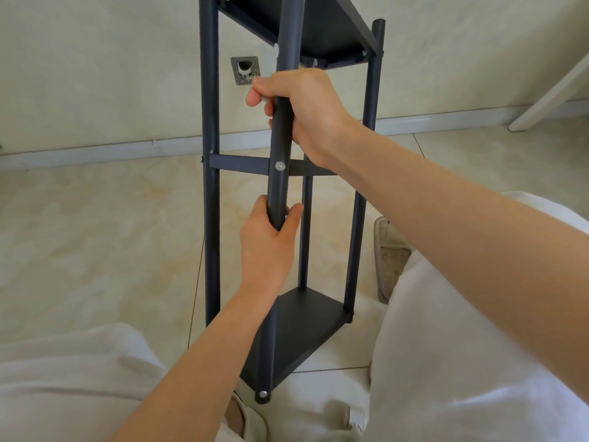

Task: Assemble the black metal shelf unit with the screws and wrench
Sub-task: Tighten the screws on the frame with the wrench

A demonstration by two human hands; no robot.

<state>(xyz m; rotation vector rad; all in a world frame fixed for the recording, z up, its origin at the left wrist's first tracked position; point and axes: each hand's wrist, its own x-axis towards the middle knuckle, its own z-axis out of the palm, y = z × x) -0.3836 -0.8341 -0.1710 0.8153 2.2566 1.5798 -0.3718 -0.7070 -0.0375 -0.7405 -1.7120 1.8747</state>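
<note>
The black metal shelf unit stands upright on the tiled floor between my knees, with a bottom shelf panel, a middle crossbar and an upper shelf. My left hand grips the near front pole below a silver screw. My right hand grips the same pole higher up, with a small silver piece showing between thumb and fingers. Another screw sits at the pole's foot. No wrench is visible.
My legs in white trousers flank the unit, and a shoe rests on the floor to the right. A wall with a metal outlet plate and a baseboard lies behind. A white furniture leg slants at the far right.
</note>
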